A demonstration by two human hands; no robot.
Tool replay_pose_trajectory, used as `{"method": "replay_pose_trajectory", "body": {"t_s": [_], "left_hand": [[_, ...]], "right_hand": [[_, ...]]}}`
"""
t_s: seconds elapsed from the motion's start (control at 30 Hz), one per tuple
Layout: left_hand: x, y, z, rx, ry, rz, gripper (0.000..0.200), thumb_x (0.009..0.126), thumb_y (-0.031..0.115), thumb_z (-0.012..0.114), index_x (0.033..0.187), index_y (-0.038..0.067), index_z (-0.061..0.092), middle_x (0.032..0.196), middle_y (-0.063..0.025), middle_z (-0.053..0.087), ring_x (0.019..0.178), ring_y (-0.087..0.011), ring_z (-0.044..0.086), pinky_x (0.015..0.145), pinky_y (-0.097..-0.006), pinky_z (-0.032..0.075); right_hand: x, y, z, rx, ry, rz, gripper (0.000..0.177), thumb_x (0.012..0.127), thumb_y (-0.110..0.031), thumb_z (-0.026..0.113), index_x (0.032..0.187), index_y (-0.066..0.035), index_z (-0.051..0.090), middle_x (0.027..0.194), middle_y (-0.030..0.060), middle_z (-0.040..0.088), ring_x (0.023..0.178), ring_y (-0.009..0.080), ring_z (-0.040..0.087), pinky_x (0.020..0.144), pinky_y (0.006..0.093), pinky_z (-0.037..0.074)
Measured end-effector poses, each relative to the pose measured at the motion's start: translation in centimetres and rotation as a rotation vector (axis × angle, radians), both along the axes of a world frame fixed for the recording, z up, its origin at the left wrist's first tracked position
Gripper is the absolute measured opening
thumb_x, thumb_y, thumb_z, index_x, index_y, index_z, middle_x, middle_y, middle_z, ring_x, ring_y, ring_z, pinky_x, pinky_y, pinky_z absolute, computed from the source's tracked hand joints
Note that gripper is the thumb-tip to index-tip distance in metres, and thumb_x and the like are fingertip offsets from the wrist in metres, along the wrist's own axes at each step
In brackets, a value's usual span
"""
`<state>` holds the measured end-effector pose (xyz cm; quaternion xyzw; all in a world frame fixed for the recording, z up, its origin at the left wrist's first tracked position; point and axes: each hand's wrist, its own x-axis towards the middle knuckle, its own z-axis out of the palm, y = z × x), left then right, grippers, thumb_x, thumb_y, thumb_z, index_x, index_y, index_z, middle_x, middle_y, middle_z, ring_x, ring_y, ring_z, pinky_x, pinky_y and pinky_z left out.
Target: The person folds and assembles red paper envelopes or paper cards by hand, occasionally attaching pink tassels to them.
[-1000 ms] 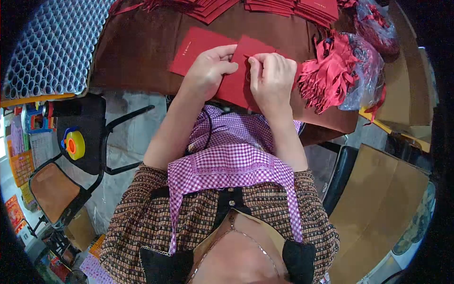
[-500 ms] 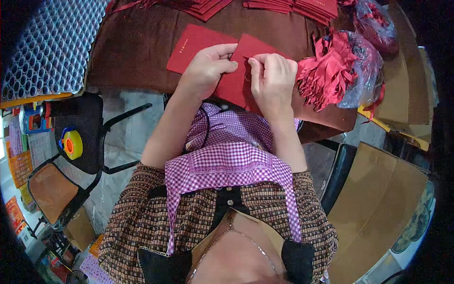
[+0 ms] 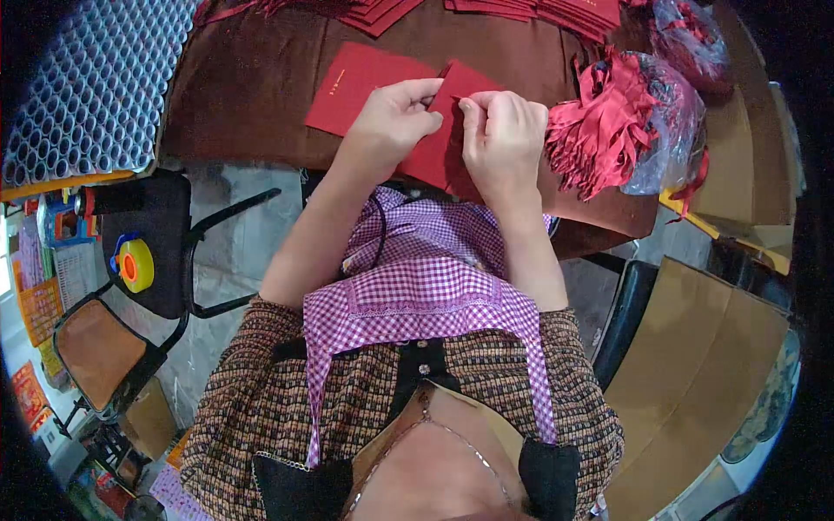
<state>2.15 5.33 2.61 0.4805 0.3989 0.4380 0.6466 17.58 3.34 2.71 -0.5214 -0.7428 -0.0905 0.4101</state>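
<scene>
A red card (image 3: 440, 152) lies tilted between my two hands at the front of the brown-covered table. My left hand (image 3: 395, 122) has its fingers closed on the card's upper left edge. At the card's right side, my right hand (image 3: 504, 135) is in a pinch, thumb against fingers; what sits between the fingertips is too small to make out. Another red card (image 3: 356, 87) with small gold print rests flat, partly behind my left hand. Just right of my right hand is a bunch of red ribbons (image 3: 604, 126), spilling from a clear plastic bag (image 3: 669, 122).
Stacks of red cards (image 3: 578, 16) are at the table's (image 3: 234, 113) back edge. A tray of many small round cells (image 3: 91, 87) stands at left. Below it, a yellow tape roll (image 3: 136, 265) is on a black chair (image 3: 161, 217). Cardboard (image 3: 695, 373) leans at right.
My left hand has shifted slightly right and up along the card. My right hand stays in its pinch, with its wrist a little changed in angle.
</scene>
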Motion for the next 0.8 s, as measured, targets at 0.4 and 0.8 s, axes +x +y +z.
{"method": "replay_pose_trajectory", "body": {"t_s": [0.4,0.8], "left_hand": [[1.0,-0.6,0.2,0.027,0.104,-0.032,0.043,0.078,-0.003,0.063,0.120,-0.007,0.055,0.080,0.0063,0.050,0.068,-0.0016,0.044,0.060,-0.0159,0.037],[2.1,-1.2,0.2,0.260,0.286,0.019,0.035,0.077,-0.002,0.057,0.112,-0.011,0.057,0.070,0.0013,0.050,0.059,-0.0039,0.043,0.050,-0.0210,0.036]], "right_hand": [[0.3,-0.2,-0.5,-0.024,0.066,-0.014,0.010,0.080,-0.008,0.066,0.078,-0.005,0.056,0.072,0.0085,0.058,0.067,0.0267,0.054,0.066,0.0381,0.039],[0.3,-1.1,-1.6,-0.104,0.248,-0.047,0.009,0.080,-0.008,0.065,0.080,-0.002,0.059,0.077,0.0098,0.062,0.071,0.0266,0.055,0.068,0.0376,0.045]]}}
